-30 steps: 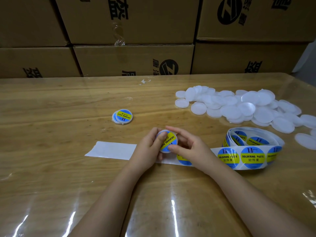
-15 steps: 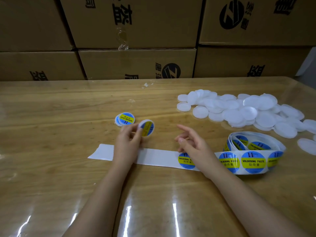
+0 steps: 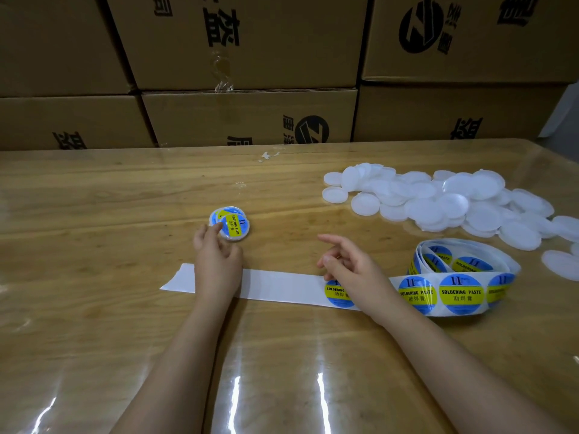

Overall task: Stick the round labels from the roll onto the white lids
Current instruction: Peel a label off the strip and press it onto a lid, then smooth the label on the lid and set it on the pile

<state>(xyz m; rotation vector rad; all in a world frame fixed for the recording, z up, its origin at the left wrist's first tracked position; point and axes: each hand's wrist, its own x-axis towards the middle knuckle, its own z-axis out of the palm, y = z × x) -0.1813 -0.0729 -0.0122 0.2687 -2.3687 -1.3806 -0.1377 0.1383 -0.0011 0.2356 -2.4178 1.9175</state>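
Left hand [image 3: 216,260] touching labelled lids [image 3: 235,226], right hand [image 3: 349,266] relaxed over label strip [image 3: 282,288]

We are covering part of one label [image 3: 336,292] with our right hand [image 3: 354,270]; the lid pile [image 3: 423,208] is running off the right edge.

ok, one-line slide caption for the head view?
Left hand touches a labelled lid atop another; right hand hovers open over the label strip.
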